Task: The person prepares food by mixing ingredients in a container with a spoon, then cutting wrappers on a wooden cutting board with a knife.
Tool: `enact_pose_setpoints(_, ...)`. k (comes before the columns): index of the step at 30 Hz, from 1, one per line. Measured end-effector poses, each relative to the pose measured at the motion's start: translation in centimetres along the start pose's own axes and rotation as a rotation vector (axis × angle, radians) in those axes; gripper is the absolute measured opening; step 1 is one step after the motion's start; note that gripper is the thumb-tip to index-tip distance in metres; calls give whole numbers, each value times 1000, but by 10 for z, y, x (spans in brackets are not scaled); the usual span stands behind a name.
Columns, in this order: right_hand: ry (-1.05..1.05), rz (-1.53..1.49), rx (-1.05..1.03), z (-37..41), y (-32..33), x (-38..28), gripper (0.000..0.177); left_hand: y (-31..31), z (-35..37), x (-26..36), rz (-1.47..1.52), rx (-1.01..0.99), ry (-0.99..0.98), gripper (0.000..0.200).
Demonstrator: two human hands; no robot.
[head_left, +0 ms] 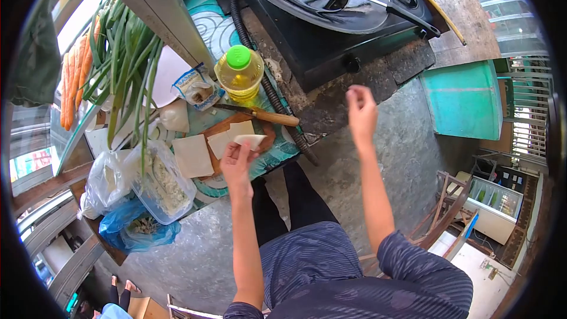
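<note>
My left hand [238, 168] pinches a pale, folded wrapper sheet [249, 140] above the wooden board [267, 132]. More square wrapper sheets [193, 156] lie flat on the board and beside it. Away to the right, my right hand [362, 115] is raised in front of the stove, its fingertips drawn together and nothing visible between them. A knife [269, 116] with a wooden handle rests along the board's far edge. Left of the sheets stands a clear plastic tub [168, 186] with a pale, crumbly filling.
A green-capped oil bottle [238, 74] and a small printed packet [198, 87] stand behind the board. Spring onions [121, 53] and carrots [77, 77] hang at left. A wok [354, 15] with a ladle sits on the black stove [313, 65]. A hose [266, 77] runs alongside.
</note>
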State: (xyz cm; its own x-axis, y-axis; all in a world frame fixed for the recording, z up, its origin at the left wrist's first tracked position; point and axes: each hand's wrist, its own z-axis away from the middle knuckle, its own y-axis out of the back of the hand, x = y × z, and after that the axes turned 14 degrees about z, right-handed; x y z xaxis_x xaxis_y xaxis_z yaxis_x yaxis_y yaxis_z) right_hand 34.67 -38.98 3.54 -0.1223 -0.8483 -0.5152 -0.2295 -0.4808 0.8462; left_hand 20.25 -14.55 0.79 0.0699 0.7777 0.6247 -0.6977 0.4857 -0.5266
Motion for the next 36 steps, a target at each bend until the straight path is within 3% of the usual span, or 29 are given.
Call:
enact_pose_setpoints(4,20,87,-60,-57,-5,42,39,8,-7,2,32,127,-125,22)
enact_pose_setpoints(17,298,233,-85,-100,-20,46,28,-12,-4,-26,64,268,-311,19)
enact_pose_setpoints(23,565,604,-40,-104,-19,47,17,5,8,-47,88,239,-309,19)
enact_pose_setpoints(26,798,616,49,-105,-18,51,19,12,23,-52,100,282,-313,19)
enact_pose_setpoints(30,953,814,-61,-116,-8,51,21,31,43,-61,132,342,-323,22)
enact_pose_setpoints(36,1385,918,51,-134,-6,55,17,50,68,-62,123,394,-337,23)
